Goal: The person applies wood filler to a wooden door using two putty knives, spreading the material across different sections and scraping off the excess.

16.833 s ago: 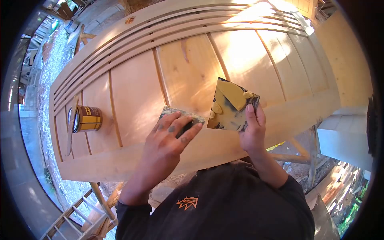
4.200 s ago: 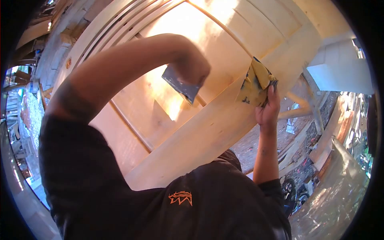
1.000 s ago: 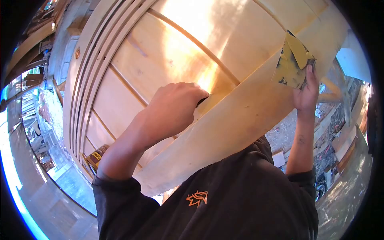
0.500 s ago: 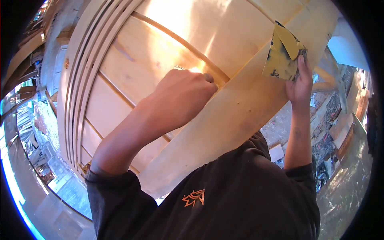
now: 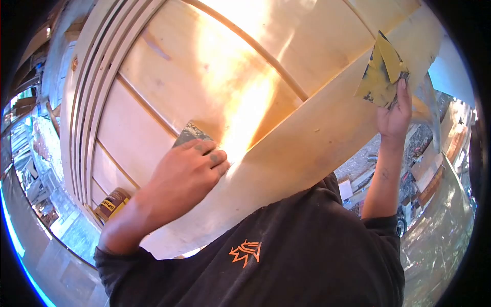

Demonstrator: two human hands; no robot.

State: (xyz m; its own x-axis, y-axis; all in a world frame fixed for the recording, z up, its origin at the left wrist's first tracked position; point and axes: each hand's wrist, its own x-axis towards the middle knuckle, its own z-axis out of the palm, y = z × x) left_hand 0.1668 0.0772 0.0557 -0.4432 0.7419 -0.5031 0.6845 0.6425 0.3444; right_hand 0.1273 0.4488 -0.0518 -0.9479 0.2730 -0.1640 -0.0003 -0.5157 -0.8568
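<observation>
My left hand [image 5: 192, 166] is closed around a flat, grey-smeared scraper [image 5: 191, 132], its blade over the light wooden panel [image 5: 148, 110] beside a groove between boards. Part of the scraper is hidden under the fingers. At the right, my right hand [image 5: 396, 110] grips a thin plate smeared with yellow putty [image 5: 379, 77], raised above the panel's wide edge board [image 5: 317, 123]. A thick fold of putty lies on the plate's upper part, and dark stains show along its borders.
A brown and yellow tin [image 5: 112, 203] stands at the panel's lower left. Stacked wooden strips [image 5: 110, 56] run along the left side. Scrap wood [image 5: 429, 169] and debris lie on the ground to the right.
My left hand has moved left and down across the panel, bringing the scraper into clearer view. The plate in my right hand appears slightly further right. The tin has come into fuller view.
</observation>
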